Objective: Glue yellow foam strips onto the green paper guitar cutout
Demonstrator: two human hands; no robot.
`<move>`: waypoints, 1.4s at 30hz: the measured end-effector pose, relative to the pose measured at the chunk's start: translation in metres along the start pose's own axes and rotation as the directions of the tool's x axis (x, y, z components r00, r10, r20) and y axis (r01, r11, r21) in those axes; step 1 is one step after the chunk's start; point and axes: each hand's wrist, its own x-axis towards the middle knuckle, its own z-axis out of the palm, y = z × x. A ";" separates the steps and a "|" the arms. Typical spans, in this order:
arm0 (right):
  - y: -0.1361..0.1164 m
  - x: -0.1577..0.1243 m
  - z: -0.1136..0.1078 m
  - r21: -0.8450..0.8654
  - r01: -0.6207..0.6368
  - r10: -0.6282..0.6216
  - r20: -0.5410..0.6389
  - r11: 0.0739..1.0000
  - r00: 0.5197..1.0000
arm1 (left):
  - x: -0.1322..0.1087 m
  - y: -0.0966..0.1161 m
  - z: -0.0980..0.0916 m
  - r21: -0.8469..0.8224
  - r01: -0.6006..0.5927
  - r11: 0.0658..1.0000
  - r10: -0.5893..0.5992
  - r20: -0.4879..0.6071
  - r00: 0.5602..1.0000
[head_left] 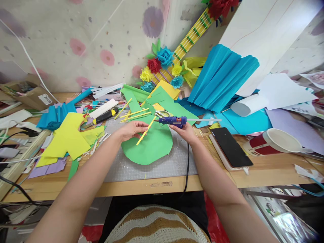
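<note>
My left hand pinches a thin yellow paper strip, held at a slant above a rounded green paper piece. In my right hand is a blue hot glue gun with a clear glue stick poking out of its back. The gun's nozzle points left and meets or nearly meets the strip's upper end. Several more yellow strips lie just beyond my left hand. Behind the gun, scissors are partly hidden. The green piece rests on a grey cutting mat.
A paper-flower guitar leans on the wall. To the right are blue crepe paper, a phone and a paper cup. Yellow paper and a utility knife lie left. The gun's black cord hangs over the table edge.
</note>
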 end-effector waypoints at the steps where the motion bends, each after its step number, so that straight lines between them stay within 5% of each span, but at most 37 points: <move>1: -0.001 0.000 0.000 -0.004 -0.001 0.001 -0.003 1.000 1.000 | -0.001 0.000 0.000 0.006 0.001 1.000 -0.001 -0.001 1.000; 33: 0.001 0.003 -0.003 -0.049 -0.021 0.018 -0.059 0.999 0.998 | -0.007 -0.006 -0.013 0.097 0.001 0.995 -0.005 0.047 0.999; 42: 0.012 0.016 -0.033 -0.112 -0.080 0.040 -0.318 0.991 0.947 | -0.009 0.000 -0.019 0.166 -0.089 0.982 0.099 -0.053 0.994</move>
